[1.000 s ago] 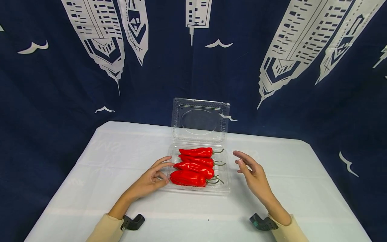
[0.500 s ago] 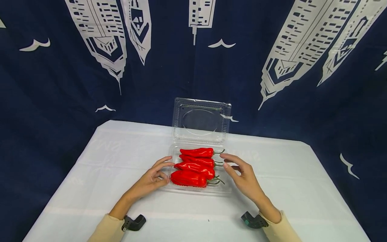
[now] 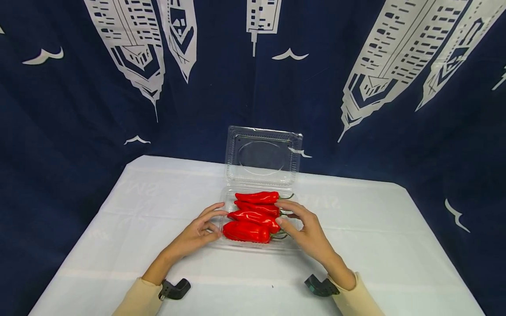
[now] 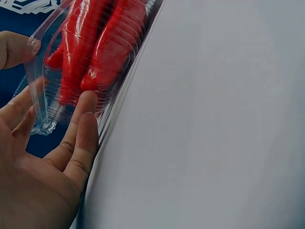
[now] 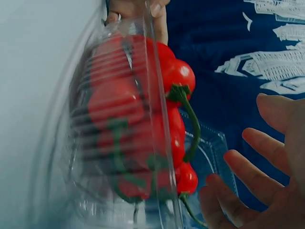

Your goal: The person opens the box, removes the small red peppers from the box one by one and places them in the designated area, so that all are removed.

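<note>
A: State the condition of the right hand (image 3: 310,235).
B: Extended, with the fingers gently bent and the thumb spread apart from them; it has hold of nothing. It hovers over the stem end of the red peppers (image 3: 254,215). The right wrist view shows a gap below most of the fingers (whether the lowest fingertip touches a stem cannot be told).

A: And the left hand (image 3: 197,235)?
B: Spread and relaxed. Its thumb and fingertips rest against the plastic at the left end of the container (image 3: 253,246).

A: Specify materials and shapes.
B: The container is thin, clear plastic, rectangular, with ribbed walls. The peppers are glossy and smooth; the nearest is broad, the farthest slender and tapered. Their thin green stems (image 3: 279,238) curve outward.

A: Contents and arrangement?
B: Four peppers lie crosswise in the base, side by side, stems toward the right hand. The hinged lid (image 3: 262,153), marked with an oval outline, stands raised along the far edge.

A: Supporting surface?
B: A table (image 3: 237,285) under white cloth. Behind it hangs navy fabric (image 3: 253,96) printed with white buildings and birds.
</note>
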### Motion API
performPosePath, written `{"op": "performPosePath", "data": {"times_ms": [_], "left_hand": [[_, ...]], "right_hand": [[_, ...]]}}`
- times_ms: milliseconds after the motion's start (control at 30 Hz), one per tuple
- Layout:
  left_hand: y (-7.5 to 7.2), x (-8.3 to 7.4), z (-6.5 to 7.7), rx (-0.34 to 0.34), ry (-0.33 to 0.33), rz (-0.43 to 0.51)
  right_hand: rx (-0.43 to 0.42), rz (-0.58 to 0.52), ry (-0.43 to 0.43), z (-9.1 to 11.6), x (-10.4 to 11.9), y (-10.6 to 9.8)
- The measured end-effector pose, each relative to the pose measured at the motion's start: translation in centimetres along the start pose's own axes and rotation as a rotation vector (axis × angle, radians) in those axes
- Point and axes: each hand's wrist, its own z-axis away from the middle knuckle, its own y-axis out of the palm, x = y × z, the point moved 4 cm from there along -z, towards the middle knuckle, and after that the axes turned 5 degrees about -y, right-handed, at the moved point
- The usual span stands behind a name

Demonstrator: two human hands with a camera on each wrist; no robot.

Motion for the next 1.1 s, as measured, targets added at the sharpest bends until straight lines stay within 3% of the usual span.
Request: {"op": "performPosePath", "data": {"times_ms": [333, 667, 1100], "left_hand": [[0.0, 0.1, 0.0, -0.002, -0.007, 0.002], [0.0, 0.1, 0.0, 0.006, 0.009, 0.009], [-0.1, 0.2, -0.1, 0.001, 0.000, 0.017]], "right_hand": [[0.086, 0.069, -0.075, -0.6, 1.2, 1.7], [0.147, 0.128, -0.096, -0.9, 1.8, 3.3], [0.165, 0.162, -0.128, -0.9, 1.9, 4.0]]}}
